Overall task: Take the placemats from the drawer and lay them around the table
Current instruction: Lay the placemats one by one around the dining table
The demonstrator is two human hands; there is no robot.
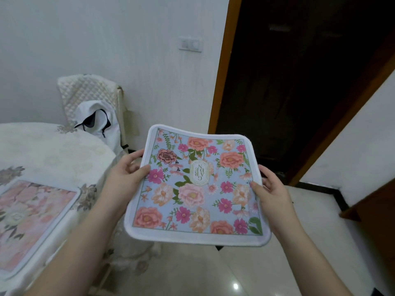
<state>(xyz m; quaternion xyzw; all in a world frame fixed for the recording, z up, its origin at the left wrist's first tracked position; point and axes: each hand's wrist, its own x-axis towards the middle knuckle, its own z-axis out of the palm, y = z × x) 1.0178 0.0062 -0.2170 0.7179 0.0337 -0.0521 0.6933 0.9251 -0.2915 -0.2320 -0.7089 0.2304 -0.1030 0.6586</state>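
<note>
A blue floral placemat (197, 185) with a white border is held in the air, roughly level, just off the right edge of the round table (53, 150), above the glossy floor (245, 272). A pink floral placemat (32, 223) already lies flat near the table's front edge, so the step in hand looks like carrying the blue one to an unfilled place. To do it well, it seems best to keep the mat taut and level, bring it over the white tablecloth well apart from the pink one, lower one edge first and smooth it flat, square to the table's rim. The left hand (126, 174) pinches the mat's left edge, thumb on the printed face and fingers curled beneath. The right hand (270, 189) grips the right edge the same way. A chair (85, 92) draped with a white garment stands behind the table, by the wall.
</note>
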